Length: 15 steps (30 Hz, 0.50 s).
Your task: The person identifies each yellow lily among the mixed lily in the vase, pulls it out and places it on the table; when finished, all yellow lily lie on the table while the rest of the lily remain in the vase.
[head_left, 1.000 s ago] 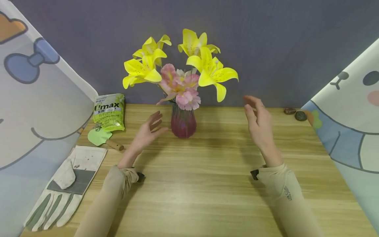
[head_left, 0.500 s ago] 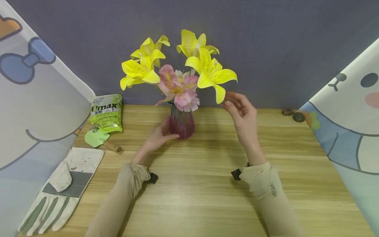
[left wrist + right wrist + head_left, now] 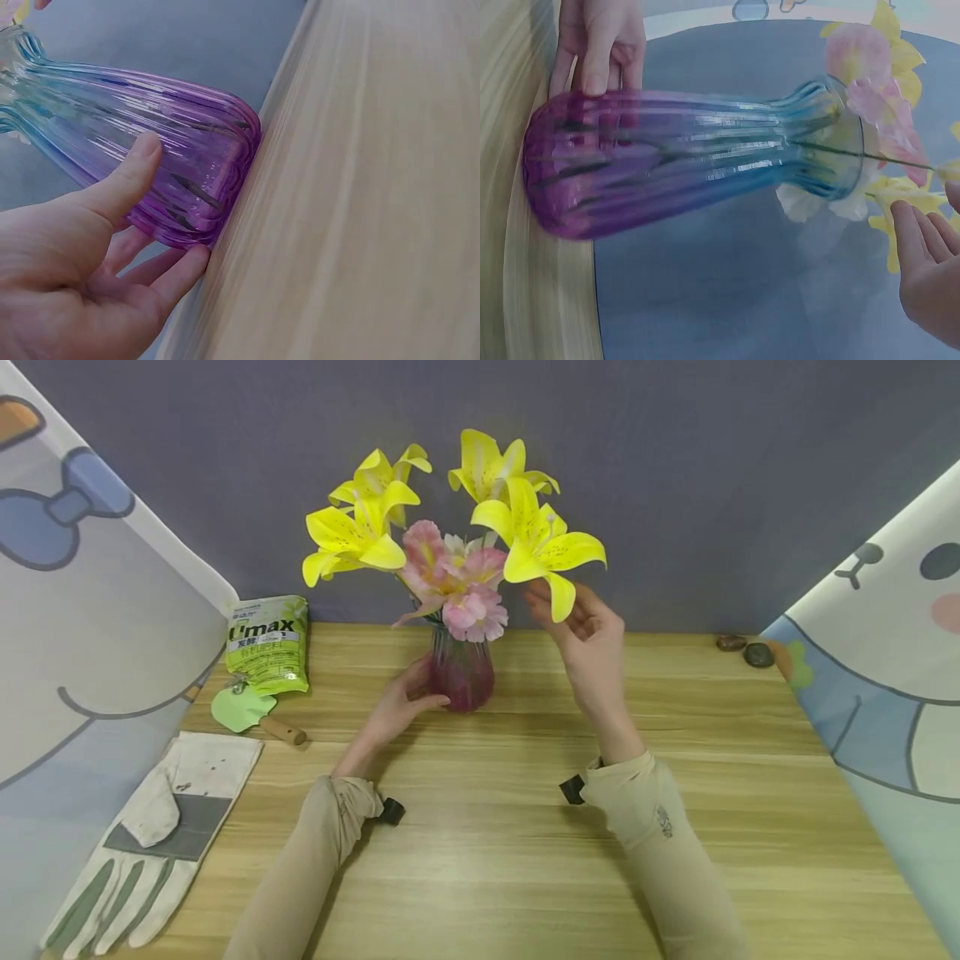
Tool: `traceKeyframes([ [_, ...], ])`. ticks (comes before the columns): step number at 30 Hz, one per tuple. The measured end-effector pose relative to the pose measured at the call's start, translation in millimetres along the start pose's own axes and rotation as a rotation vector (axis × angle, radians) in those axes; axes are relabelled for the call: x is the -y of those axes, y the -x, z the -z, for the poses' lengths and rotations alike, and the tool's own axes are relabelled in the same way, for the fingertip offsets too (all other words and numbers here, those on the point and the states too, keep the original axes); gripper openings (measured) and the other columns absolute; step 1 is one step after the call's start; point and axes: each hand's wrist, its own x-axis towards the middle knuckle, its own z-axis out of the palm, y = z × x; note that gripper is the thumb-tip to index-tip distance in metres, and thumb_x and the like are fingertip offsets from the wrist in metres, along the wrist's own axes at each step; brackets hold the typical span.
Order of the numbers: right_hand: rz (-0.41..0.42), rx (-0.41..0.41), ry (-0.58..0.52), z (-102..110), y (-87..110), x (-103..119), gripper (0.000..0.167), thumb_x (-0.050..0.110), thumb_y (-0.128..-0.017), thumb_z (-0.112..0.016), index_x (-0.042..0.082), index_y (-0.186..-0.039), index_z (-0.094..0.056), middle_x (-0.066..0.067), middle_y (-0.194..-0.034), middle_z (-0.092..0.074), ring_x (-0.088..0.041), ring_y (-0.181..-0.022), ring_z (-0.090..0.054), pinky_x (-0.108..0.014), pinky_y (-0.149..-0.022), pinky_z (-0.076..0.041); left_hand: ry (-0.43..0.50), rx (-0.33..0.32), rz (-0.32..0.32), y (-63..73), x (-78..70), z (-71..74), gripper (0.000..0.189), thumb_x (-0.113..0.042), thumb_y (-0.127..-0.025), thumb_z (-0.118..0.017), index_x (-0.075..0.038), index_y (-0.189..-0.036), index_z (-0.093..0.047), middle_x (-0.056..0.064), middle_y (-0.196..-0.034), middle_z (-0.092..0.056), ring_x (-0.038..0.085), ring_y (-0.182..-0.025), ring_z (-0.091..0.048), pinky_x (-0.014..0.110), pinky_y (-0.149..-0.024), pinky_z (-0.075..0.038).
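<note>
A ribbed glass vase (image 3: 467, 677), purple below and bluish at the neck, stands upright on the table. It holds yellow lilies (image 3: 536, 545) and pink flowers (image 3: 456, 578). My left hand (image 3: 395, 706) grips the vase low on its left side. In the left wrist view the thumb lies along the glass (image 3: 187, 139) and the fingers curve under its lower end. My right hand (image 3: 592, 652) is raised at the front right lily, its fingertips partly hidden behind the petals. In the right wrist view that hand (image 3: 934, 274) has its fingers extended close by a yellow bloom.
Along the left lie a green fertilizer bag (image 3: 267, 647), a small green trowel (image 3: 243, 708) with a wooden handle, and a work glove (image 3: 161, 835). Two dark stones (image 3: 759, 655) sit at the back right. A dark grey wall (image 3: 712, 510) rises behind the table.
My left hand has moved right and taken hold of the vase. My right hand has come leftward to the front right lily. The vase has stayed in place.
</note>
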Motion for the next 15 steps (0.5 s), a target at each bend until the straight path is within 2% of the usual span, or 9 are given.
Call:
traceKeyframes([
  [4,0.022,0.002,0.004,-9,-4.5,-4,0.029,-0.006,-0.1,-0.071,-0.001,-0.129,-0.074,-0.015,-0.122,-0.077,-0.03,-0.116,-0.074,-0.044,-0.104,-0.059,-0.005,-0.016,-0.001,-0.1,2.4,-0.3,0.079,0.006,-0.095,-0.077,0.006,-0.163,-0.036,0.026,-0.158,-0.049,0.039,-0.146,-0.049,0.048,-0.116,-0.048],
  [10,0.077,-0.01,0.04,-18,-8.3,-12,0.024,-0.008,-0.099,-0.072,-0.005,-0.123,-0.074,-0.011,-0.116,-0.079,-0.029,-0.112,-0.075,-0.044,-0.103,-0.059,-0.023,-0.035,-0.014,-0.6,6.1,0.5,0.072,0.005,-0.097,-0.075,0.005,-0.161,-0.041,0.026,-0.155,-0.053,0.039,-0.145,-0.05,0.05,-0.121,-0.043],
  [15,0.121,-0.042,0.028,-28,-12.7,-19,0.02,-0.008,-0.098,-0.072,-0.012,-0.118,-0.073,-0.007,-0.109,-0.08,-0.025,-0.102,-0.076,-0.038,-0.094,-0.062,-0.018,-0.041,-0.025,-1.5,6.2,1.5,0.07,0.005,-0.097,-0.075,0.005,-0.16,-0.042,0.026,-0.156,-0.052,0.039,-0.145,-0.05,0.048,-0.122,-0.042],
])
